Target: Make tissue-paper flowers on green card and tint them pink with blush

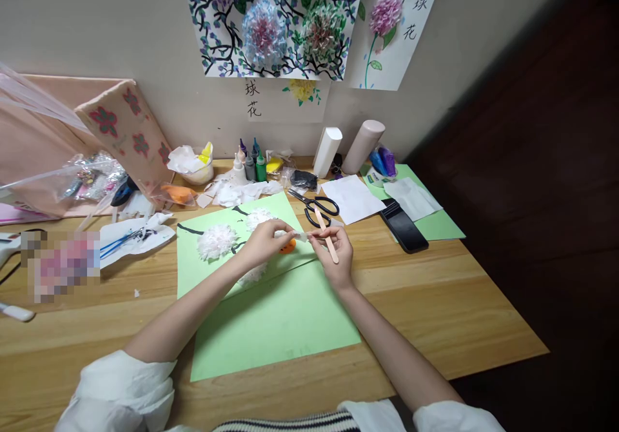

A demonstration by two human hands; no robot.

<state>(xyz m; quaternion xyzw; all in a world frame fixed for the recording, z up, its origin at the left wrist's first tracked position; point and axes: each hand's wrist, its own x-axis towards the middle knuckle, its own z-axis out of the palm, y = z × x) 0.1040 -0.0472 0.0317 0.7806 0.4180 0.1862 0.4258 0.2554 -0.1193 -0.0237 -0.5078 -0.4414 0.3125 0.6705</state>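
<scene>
My left hand (pixel 268 240) pinches a small piece of white tissue paper (pixel 302 236). The fingertips of my right hand (pixel 336 255) meet the other end of that piece, and a flat wooden craft stick (pixel 331 246) is held in the same hand. Both hands are closed, above a green paper sheet (pixel 280 322). White fluffy paper flowers (pixel 216 242) with short dark painted branches (pixel 189 229) are on the sheet. Partly hidden under my hands is an orange item (pixel 289 246) with dark marks. Black-handled scissors (pixel 316 205) lie just beyond my right hand.
Paint bottles (pixel 261 167), crumpled tissue (pixel 242 190) and a bowl (pixel 196 167) line the back. At right lie white paper (pixel 358 198) and a black phone (pixel 405 227). Blue-tipped sticks (pixel 118 246) rest on paper at left. Flower pictures (pixel 271 26) hang on the wall.
</scene>
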